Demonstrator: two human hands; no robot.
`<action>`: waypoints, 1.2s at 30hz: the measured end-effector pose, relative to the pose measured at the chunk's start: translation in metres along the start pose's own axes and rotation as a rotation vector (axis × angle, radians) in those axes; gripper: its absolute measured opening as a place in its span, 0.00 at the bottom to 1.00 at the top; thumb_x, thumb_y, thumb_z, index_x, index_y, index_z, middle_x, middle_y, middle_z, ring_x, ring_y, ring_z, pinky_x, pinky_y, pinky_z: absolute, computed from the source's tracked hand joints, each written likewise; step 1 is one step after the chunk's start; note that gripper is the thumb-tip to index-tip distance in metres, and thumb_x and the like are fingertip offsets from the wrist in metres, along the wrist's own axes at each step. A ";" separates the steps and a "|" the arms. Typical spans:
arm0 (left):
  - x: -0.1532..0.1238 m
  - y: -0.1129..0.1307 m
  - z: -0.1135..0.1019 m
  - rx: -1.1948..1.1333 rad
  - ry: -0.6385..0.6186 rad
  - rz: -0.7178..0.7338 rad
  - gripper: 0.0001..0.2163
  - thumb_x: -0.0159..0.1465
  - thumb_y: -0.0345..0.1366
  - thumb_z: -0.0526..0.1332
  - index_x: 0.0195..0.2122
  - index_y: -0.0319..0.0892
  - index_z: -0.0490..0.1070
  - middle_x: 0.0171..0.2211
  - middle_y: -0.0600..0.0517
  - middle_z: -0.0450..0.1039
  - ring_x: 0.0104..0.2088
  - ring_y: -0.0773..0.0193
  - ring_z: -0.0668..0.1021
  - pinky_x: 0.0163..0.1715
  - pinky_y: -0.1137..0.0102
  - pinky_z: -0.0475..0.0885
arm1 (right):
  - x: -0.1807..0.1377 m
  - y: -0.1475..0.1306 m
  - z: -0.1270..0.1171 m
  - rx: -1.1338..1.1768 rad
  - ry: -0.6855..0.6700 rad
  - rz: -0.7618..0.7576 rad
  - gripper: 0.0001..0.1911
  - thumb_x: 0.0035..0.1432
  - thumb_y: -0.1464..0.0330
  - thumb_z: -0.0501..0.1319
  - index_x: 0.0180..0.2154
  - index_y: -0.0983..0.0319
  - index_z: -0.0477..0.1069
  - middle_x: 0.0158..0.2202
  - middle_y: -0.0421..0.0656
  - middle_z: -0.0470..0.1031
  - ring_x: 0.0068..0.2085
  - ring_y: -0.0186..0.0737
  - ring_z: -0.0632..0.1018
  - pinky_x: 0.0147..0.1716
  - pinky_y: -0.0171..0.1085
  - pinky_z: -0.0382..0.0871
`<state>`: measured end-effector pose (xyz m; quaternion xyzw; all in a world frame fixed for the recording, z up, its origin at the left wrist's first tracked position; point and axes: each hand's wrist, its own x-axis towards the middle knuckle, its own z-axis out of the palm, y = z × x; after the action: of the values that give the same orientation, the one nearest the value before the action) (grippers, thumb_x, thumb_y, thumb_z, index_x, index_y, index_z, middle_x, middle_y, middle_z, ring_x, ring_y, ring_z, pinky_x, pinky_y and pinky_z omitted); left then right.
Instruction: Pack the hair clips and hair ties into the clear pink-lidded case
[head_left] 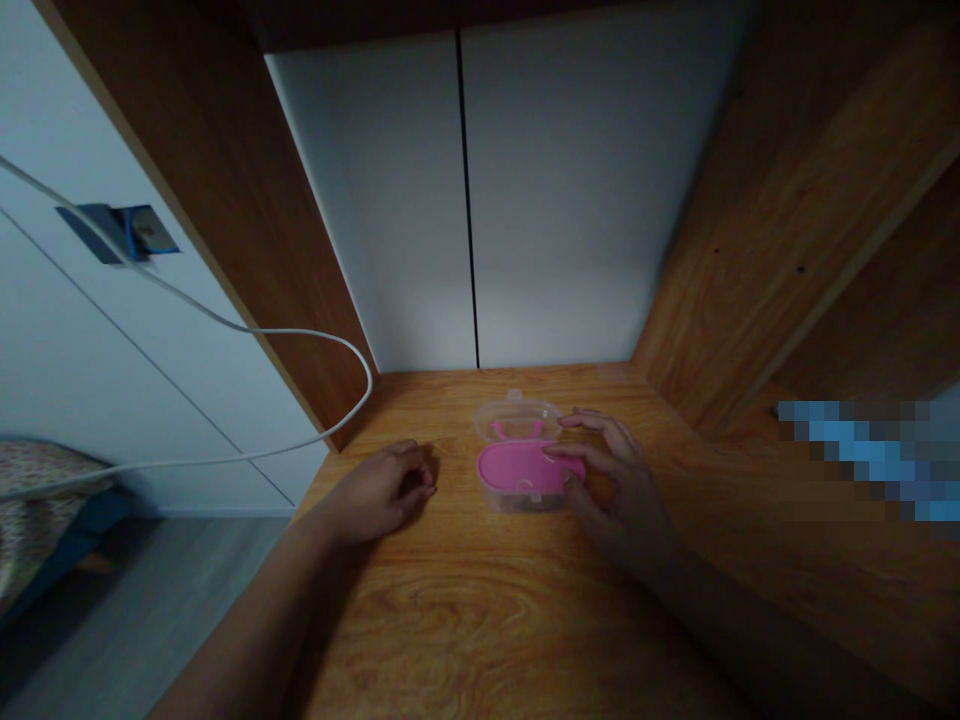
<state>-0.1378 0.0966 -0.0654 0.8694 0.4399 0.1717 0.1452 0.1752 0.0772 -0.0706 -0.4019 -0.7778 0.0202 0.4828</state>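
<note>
A small oval box (pixel 517 501) of clear plastic stands on the wooden tabletop, its transparent hinged cover (pixel 517 410) tipped back behind it. Over the box's opening lies a pink oval inner lid (pixel 514 465). My right hand (pixel 619 500) has its thumb and index finger on the right end of this pink lid, and the other fingers reach toward the raised cover. To the left of the box, apart from it, my left hand (pixel 382 490) rests on the table with its fingers curled in. Nothing shows in the left fingers.
A wooden tabletop (pixel 450 620) spreads beneath the box, with wooden side panels (pixel 750 270) and a white back panel (pixel 555 200) around it. A white cable (pixel 300 332) loops in from the left. Patterned fabric (pixel 45 500) lies low at the far left.
</note>
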 end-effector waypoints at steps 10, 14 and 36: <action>0.008 0.009 0.015 -0.082 0.076 0.079 0.06 0.67 0.29 0.57 0.36 0.43 0.74 0.38 0.50 0.78 0.40 0.63 0.78 0.42 0.70 0.71 | 0.000 -0.001 0.000 -0.007 -0.004 0.000 0.14 0.55 0.74 0.59 0.42 0.55 0.75 0.52 0.47 0.69 0.57 0.54 0.69 0.55 0.60 0.63; 0.010 0.007 0.019 -0.099 0.093 0.116 0.09 0.69 0.31 0.57 0.42 0.44 0.77 0.42 0.50 0.80 0.44 0.62 0.79 0.47 0.68 0.72 | 0.000 -0.001 0.000 -0.008 0.000 0.003 0.14 0.55 0.74 0.58 0.42 0.55 0.75 0.52 0.47 0.69 0.56 0.53 0.70 0.55 0.60 0.64; 0.007 0.014 0.014 -0.007 0.102 0.119 0.12 0.61 0.24 0.58 0.41 0.43 0.77 0.42 0.48 0.78 0.45 0.59 0.78 0.50 0.62 0.71 | 0.000 -0.001 0.000 -0.001 -0.002 0.019 0.14 0.55 0.74 0.59 0.41 0.55 0.76 0.51 0.47 0.69 0.56 0.54 0.70 0.54 0.60 0.65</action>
<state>-0.1179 0.0933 -0.0713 0.8838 0.3936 0.2255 0.1150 0.1743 0.0765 -0.0697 -0.4096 -0.7745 0.0250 0.4815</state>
